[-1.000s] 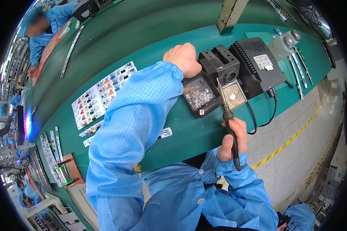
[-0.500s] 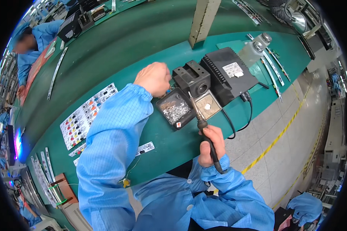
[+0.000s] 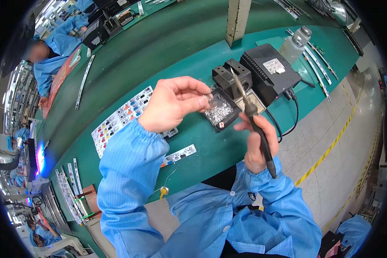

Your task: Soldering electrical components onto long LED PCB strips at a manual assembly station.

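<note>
In my right hand (image 3: 262, 148) is a soldering iron (image 3: 267, 146), gripped by its dark handle with the metal tip pointing up and away. My left hand (image 3: 172, 103) is raised, thumb and fingertips pinched together beside a black tray (image 3: 233, 117) of small silvery bits. Something tiny may be between those fingertips, too small to name. Behind the tray sits a black iron holder (image 3: 232, 79), with a sponge tray (image 3: 258, 103) partly behind the iron. A white circuit board panel (image 3: 124, 117) with coloured parts lies left, partly covered by my left hand and sleeve.
A black box-shaped soldering station (image 3: 268, 71) stands behind the holder, its cable hanging off the right edge. Near me lie a board strip (image 3: 181, 154) and a yellow piece (image 3: 164, 191) on a wire. Clear bottles (image 3: 291, 48) stand far right; a co-worker (image 3: 58, 53) sits far left.
My left hand has come back from beside the holder toward me, and its fingertips are now pinched. The soldering iron has lifted off the sponge area. The whole view has shifted slightly.
</note>
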A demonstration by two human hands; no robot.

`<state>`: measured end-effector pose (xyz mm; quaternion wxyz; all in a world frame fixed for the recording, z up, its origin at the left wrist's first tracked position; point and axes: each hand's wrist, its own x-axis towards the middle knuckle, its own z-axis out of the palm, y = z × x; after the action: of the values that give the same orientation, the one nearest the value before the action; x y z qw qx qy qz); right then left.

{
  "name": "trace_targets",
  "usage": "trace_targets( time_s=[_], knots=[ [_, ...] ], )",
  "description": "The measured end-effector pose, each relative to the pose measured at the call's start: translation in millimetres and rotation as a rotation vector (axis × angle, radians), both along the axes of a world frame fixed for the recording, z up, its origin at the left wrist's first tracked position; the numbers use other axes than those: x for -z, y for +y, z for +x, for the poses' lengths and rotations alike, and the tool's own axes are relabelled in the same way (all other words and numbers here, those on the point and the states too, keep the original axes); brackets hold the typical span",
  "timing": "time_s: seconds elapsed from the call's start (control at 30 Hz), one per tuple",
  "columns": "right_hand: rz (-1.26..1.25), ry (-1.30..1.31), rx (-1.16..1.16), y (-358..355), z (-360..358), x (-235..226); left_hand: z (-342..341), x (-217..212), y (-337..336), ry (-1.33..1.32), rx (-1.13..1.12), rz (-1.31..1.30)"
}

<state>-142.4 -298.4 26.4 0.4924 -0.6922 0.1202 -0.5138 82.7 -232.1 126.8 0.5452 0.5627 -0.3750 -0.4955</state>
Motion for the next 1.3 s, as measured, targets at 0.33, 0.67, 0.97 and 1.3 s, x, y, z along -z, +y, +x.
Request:
trace_targets(
  time_s=[0.33, 0.67, 0.97, 1.3],
  knots=[
    [0.104, -0.07, -0.148, 15.1, 32.3, -48.5, -33.8, -4.8, 36.5, 0.003, -0.007, -0.161],
    [-0.263, -0.072, 0.038, 7.3, 34.3, -31.1, -41.9, -5.4, 35.6, -0.016, -0.063, -0.054],
    [-0.202, -0.114, 0.263, -8.6, 29.9, 6.6, 6.9, 25.2, -8.7, -0.501, -0.183, 0.075],
    [-0.256, -0.085, 0.267, -19.4, 27.3, 29.1, 25.2, 65.1, -84.7, -0.96, -0.14, 0.176]
  ],
)
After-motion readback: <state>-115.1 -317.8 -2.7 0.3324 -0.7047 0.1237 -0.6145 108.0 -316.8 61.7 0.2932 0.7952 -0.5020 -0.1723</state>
